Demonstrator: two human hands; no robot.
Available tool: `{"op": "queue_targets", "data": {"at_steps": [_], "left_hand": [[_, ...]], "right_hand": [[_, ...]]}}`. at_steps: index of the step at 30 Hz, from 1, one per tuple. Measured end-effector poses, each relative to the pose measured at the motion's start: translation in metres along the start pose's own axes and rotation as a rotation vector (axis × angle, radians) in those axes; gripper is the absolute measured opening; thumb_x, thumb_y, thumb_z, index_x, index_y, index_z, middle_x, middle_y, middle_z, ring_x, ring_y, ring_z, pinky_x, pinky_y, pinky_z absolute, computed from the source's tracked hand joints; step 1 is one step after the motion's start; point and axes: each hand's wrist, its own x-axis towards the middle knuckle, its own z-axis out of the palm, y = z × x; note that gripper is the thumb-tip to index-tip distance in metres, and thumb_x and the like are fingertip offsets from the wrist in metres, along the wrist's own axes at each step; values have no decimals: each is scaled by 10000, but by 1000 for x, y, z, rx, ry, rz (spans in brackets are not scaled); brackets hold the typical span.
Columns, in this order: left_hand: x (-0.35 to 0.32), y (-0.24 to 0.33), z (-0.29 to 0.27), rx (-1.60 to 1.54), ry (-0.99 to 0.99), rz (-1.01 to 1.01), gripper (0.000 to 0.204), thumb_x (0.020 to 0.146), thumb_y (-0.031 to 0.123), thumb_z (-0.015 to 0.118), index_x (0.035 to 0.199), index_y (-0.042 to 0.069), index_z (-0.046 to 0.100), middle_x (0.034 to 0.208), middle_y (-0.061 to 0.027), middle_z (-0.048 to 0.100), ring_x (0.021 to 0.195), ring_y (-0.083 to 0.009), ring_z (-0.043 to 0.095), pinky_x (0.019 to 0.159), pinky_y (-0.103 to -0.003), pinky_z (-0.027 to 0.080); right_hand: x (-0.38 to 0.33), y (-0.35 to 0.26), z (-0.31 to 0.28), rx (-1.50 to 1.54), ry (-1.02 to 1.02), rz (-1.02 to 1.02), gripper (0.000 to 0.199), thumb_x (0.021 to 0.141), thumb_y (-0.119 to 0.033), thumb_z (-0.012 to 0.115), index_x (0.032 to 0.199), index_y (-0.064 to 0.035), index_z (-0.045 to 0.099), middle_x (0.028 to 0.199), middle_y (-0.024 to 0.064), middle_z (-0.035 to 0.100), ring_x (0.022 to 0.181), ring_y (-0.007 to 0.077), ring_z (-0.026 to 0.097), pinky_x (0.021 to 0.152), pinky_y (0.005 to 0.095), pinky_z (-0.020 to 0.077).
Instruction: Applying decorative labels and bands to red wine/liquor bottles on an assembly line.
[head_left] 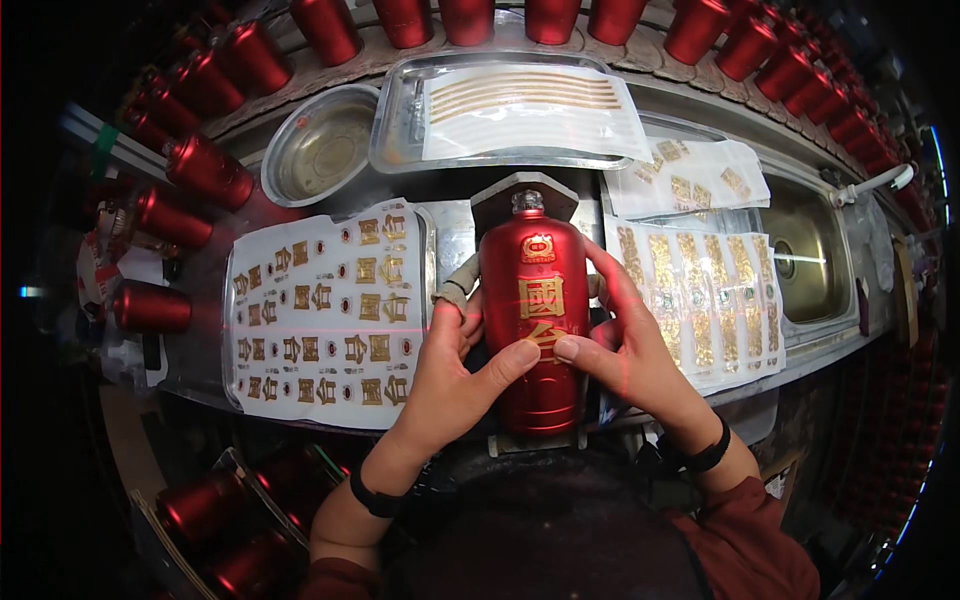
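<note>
A red metallic bottle (508,285) with a clear glass neck (527,201) lies tilted in front of me, its neck toward the far side. Its face carries a gold emblem (538,248) and two large gold characters below. My left hand (452,375) is closed around the left side, with a rag (455,287) by its fingers. My right hand (638,352) grips the right side. Both thumbs press on the lower gold character (545,336), partly covering it. Behind the neck is a grey angled holder (560,195).
To the left lies a white sheet of gold character stickers (330,330); at right lies a sheet of gold strips (710,300). Beyond stand a metal bowl (320,150) and a tray (395,130) with striped sheets. A sink (810,255) is far right. Red bottles (550,18) line a curved conveyor.
</note>
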Motion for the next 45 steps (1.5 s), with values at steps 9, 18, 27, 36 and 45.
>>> {"op": "queue_targets", "data": {"at_steps": [9, 18, 27, 36, 45], "left_hand": [[3, 12, 10, -24, 9, 82, 816, 890, 218, 738, 1471, -36, 225, 1432, -227, 429, 1319, -262, 470, 1116, -399, 360], [2, 11, 9, -19, 27, 8, 771, 910, 196, 713, 1469, -34, 234, 1411, -217, 456, 1278, -243, 506, 1080, -383, 406], [0, 5, 5, 52, -13, 44, 850, 881, 198, 745, 1488, -31, 196, 1463, -227, 396, 1353, -277, 435, 1134, -412, 334], [1, 8, 3, 25, -28, 35, 900, 864, 185, 761, 1506, -22, 166, 1481, -220, 374, 1367, -278, 420, 1143, -411, 318], [0, 3, 3, 90, -36, 55, 902, 845, 157, 762, 1505, 2, 167, 1467, -199, 408, 1337, -248, 452, 1112, -386, 367]], "right_hand": [[8, 0, -1, 152, -30, 0, 764, 892, -118, 697, 1526, -66, 273, 1160, 136, 595, 835, 88, 659, 644, 176, 518], [6, 0, 0, 140, -40, -53, 731, 920, -147, 680, 1525, -68, 276, 1168, 148, 587, 910, 111, 653, 692, 209, 539], [0, -5, -1, 95, -50, 11, 888, 843, -223, 775, 1543, -83, 246, 1227, 138, 582, 819, 48, 577, 641, 212, 471], [2, -8, -1, -9, -25, 49, 1012, 740, -301, 847, 1537, -84, 264, 1211, 122, 591, 739, 37, 491, 600, 190, 398], [3, -5, -5, 22, 30, 51, 861, 775, -250, 820, 1486, -69, 370, 1127, 82, 638, 788, 44, 555, 622, 195, 437]]}}
